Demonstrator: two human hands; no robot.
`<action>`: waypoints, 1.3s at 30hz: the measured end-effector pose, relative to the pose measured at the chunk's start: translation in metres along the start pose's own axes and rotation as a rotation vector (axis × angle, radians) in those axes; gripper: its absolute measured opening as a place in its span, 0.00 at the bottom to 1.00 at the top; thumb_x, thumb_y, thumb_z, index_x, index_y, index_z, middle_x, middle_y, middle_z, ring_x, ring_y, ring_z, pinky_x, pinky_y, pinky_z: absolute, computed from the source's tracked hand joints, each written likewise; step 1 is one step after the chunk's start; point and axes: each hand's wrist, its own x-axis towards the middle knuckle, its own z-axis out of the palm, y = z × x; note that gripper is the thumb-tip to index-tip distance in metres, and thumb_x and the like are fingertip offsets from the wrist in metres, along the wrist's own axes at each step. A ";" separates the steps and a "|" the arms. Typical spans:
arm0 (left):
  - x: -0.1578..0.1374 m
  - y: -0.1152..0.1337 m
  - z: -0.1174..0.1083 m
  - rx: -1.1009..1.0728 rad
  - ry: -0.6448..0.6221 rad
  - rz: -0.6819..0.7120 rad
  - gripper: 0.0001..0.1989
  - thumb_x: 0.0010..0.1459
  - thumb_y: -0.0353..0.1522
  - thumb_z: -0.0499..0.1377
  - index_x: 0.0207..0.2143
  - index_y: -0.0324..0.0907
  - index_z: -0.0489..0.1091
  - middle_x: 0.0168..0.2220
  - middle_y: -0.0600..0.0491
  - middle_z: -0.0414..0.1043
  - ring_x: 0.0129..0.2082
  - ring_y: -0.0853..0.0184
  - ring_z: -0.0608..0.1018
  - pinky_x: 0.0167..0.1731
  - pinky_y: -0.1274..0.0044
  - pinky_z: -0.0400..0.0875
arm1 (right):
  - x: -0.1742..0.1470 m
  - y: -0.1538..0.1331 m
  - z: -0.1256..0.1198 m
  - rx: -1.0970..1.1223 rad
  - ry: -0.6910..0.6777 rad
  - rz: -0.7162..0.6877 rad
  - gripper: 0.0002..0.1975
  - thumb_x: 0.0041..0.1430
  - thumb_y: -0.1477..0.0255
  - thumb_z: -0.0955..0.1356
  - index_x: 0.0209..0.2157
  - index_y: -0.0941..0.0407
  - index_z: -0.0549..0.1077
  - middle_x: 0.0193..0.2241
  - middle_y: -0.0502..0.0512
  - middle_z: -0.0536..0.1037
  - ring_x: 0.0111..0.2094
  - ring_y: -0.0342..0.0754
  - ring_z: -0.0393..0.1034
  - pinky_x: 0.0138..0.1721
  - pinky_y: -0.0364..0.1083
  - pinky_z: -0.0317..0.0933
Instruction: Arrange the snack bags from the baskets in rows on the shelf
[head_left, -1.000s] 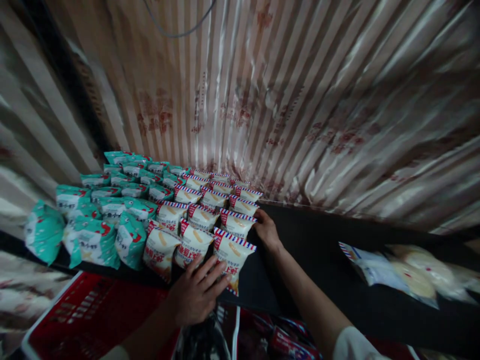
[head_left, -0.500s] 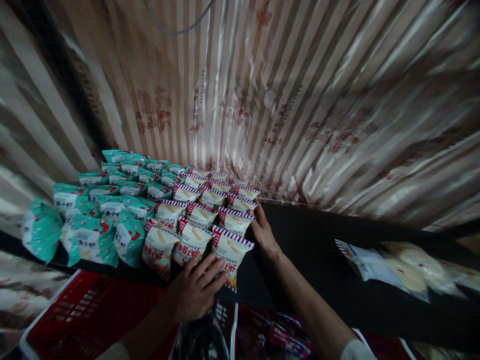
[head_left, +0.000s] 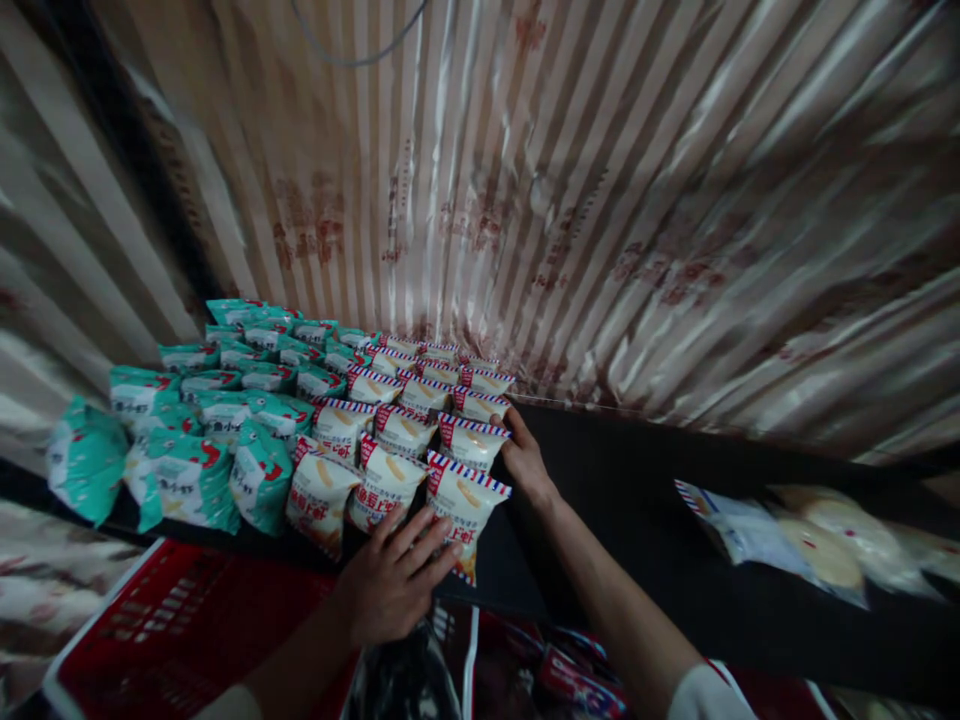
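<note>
Rows of cream snack bags with red and blue striped top edges stand upright on a black shelf [head_left: 600, 500]. My left hand [head_left: 397, 580] lies with spread fingers against the lower front of the nearest snack bag [head_left: 463, 500] and its neighbour [head_left: 382, 485]. On the right side of the rows, my right hand [head_left: 525, 455] touches the edge of a snack bag [head_left: 471, 440] further back, its fingers stretched out along the side. Neither hand is wrapped around a bag. Several teal snack bags [head_left: 191, 480] are packed closely to the left of the cream ones.
A red basket [head_left: 217, 610] sits below the shelf's front edge, with a black plastic bag [head_left: 405, 675] beside it and red packets [head_left: 577, 680] further right. Flat clear packages [head_left: 817, 540] lie on the shelf's right. Striped, wrinkled sheeting [head_left: 480, 180] hangs behind.
My right hand has shifted slightly, pressing the right-hand column of cream bags a little to the left. The left hand stays at the front bags.
</note>
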 end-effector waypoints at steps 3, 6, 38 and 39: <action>0.002 0.000 -0.003 -0.005 0.011 0.000 0.25 0.58 0.37 0.55 0.58 0.46 0.62 0.65 0.52 0.52 0.65 0.57 0.52 0.63 0.60 0.39 | 0.001 0.002 -0.002 0.023 0.005 0.008 0.29 0.57 0.55 0.63 0.59 0.50 0.61 0.56 0.53 0.70 0.57 0.53 0.63 0.57 0.56 0.56; 0.002 0.000 -0.004 -0.010 0.016 -0.001 0.24 0.58 0.37 0.55 0.58 0.45 0.62 0.65 0.52 0.51 0.65 0.57 0.52 0.63 0.61 0.39 | 0.001 0.001 -0.003 -0.036 0.046 0.027 0.31 0.57 0.53 0.63 0.60 0.49 0.60 0.57 0.54 0.69 0.58 0.53 0.61 0.58 0.56 0.55; -0.002 -0.001 -0.003 0.007 -0.048 0.016 0.26 0.58 0.39 0.54 0.59 0.48 0.60 0.64 0.51 0.55 0.65 0.57 0.50 0.63 0.60 0.36 | -0.016 0.007 -0.007 0.090 0.162 0.101 0.33 0.55 0.49 0.64 0.58 0.51 0.64 0.59 0.54 0.66 0.61 0.54 0.56 0.62 0.55 0.48; -0.002 -0.002 -0.003 0.010 -0.050 0.021 0.26 0.58 0.40 0.54 0.59 0.48 0.60 0.64 0.51 0.55 0.65 0.57 0.51 0.63 0.60 0.36 | -0.021 0.006 -0.009 0.083 0.174 0.110 0.33 0.55 0.49 0.63 0.58 0.51 0.65 0.59 0.55 0.66 0.61 0.54 0.56 0.63 0.55 0.47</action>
